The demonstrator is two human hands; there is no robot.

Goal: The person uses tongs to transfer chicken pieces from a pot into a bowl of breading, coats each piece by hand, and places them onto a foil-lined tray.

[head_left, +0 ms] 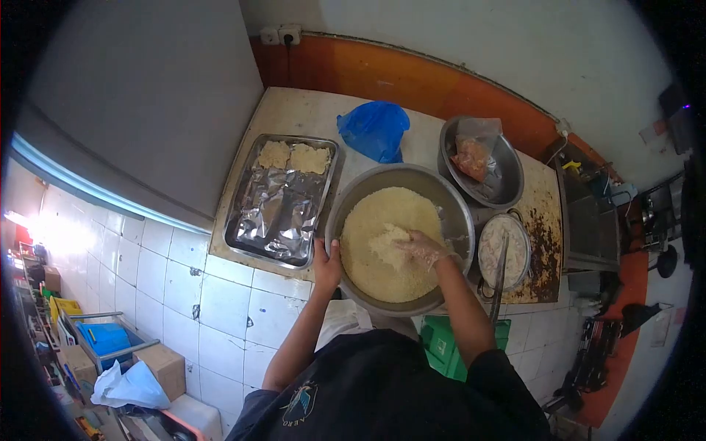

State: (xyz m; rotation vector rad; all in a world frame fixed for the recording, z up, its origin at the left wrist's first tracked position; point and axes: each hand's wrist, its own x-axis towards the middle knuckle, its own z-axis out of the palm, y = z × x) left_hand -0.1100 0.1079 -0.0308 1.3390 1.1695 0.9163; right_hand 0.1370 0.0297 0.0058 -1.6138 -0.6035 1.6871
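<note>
A wide metal bowl [401, 301] holds pale yellow crumbs [368, 264]. My left hand [326, 266] holds the bowl's left rim, thumb at the edge. In a clear plastic glove, my right hand [423, 248] reaches into the crumbs with its fingers on a crumb-coated piece [390, 245]; whether it grips the piece is hard to tell. Left of the bowl, a foil-lined metal tray [234, 220] carries two coated flat pieces [309, 159] at its far end. On the right stands a pot of whitish wet mixture [493, 253] with a long utensil [502, 275] leaning in it.
Behind the bowl lies a blue plastic bag [375, 131]. A second metal bowl [507, 173] at the back right holds a clear bag of pinkish food [471, 159]. A green container [441, 345] is below the table edge. Boxes [160, 370] stand at lower left.
</note>
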